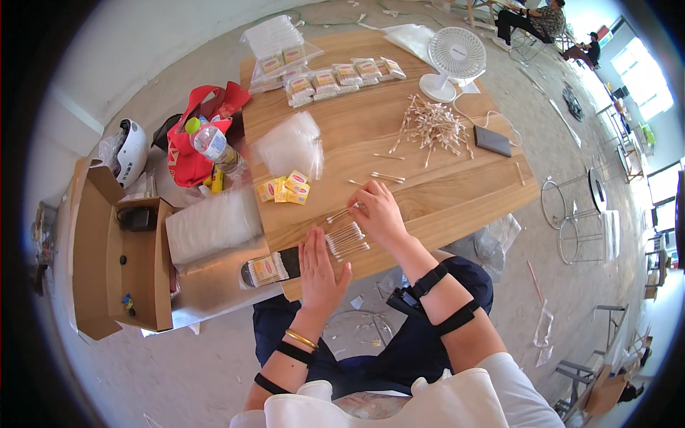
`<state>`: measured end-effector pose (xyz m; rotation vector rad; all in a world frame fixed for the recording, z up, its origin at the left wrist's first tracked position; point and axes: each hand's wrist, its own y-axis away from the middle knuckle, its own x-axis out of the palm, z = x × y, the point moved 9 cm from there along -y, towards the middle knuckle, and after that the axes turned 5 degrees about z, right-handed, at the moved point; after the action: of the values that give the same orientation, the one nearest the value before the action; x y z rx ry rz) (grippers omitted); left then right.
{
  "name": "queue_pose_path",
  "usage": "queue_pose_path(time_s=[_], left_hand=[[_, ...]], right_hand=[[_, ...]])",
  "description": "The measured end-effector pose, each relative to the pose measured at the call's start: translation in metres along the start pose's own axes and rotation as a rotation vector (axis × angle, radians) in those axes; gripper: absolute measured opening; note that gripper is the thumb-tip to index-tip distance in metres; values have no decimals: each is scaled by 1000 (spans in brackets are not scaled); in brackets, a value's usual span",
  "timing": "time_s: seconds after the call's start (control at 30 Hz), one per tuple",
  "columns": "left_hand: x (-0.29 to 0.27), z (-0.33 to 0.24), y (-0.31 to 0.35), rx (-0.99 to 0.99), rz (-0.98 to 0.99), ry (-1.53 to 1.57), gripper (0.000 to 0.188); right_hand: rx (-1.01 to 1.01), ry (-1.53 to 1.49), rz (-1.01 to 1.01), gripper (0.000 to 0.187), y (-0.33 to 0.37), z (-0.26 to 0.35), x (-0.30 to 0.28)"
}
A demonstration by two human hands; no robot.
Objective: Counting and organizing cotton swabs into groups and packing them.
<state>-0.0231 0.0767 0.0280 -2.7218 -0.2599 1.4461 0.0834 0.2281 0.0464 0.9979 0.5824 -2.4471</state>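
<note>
My left hand (319, 272) lies with fingers straight beside a row of cotton swabs (347, 241) near the table's front edge. My right hand (381, 213) is closed in a pinch on cotton swabs (338, 214) just beyond that row. Left of my left hand, a dark pad (288, 261) bears a small clear pack of cotton swabs (267, 269) with a yellow and white label. A few loose swabs (387, 177) lie past my right fingertips. Farther back is a heaped pile of swabs (437, 125).
Yellow cards (285, 188) and clear bags (291, 146) lie at the table's left. Filled packs (342, 75) line the back, beside a white fan (457, 55). A dark power bank (492, 141) sits right. An open cardboard box (107, 257) and a bottle (214, 146) stand left.
</note>
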Motion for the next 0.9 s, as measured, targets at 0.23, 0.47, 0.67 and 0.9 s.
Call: queue_pose_path(time_s=[0.23,0.47,0.67,0.9], left_hand=[[-2,1,-7,124,8,-61,93],[1,2,-11,87,-12,-107,90],[11,0,-14,95,7,-139,90],[-3,8,-11,65,102,-290,89]], right_hand=[[97,-75,-121,11,37,-17,-42],[505,-324,-115,10,173,-54,-26],[643,-198,867,26,256,-82,120],[1269,-315,601,29,362,-225,260]])
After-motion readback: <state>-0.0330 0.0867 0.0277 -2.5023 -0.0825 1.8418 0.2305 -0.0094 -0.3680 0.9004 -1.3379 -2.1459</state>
